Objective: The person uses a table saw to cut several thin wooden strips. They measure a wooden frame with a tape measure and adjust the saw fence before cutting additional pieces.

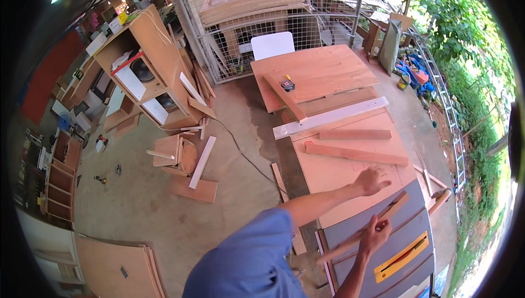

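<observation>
"Where's the wooden strip (394, 206)?"

"In my right hand (375, 234), fingers wrapped round it, over the grey saw table (367, 215) — ends near its far-right corner and left edge."

"Left hand (374, 181)?"

"Half open, empty, above the plywood panel (333, 188)."

"Danger?"

"A loose one-handed grip — the strip could drop onto the yellow insert (399, 253)."

No words or numbers can be read. The small bright-yellow label (122, 18) atop the tall brown wooden cabinet (151, 31), toward ten o'clock, is illegible; so is the red scribbled mark (308, 143) by the long reddish-brown wooden plank (355, 154), toward three o'clock.
</observation>
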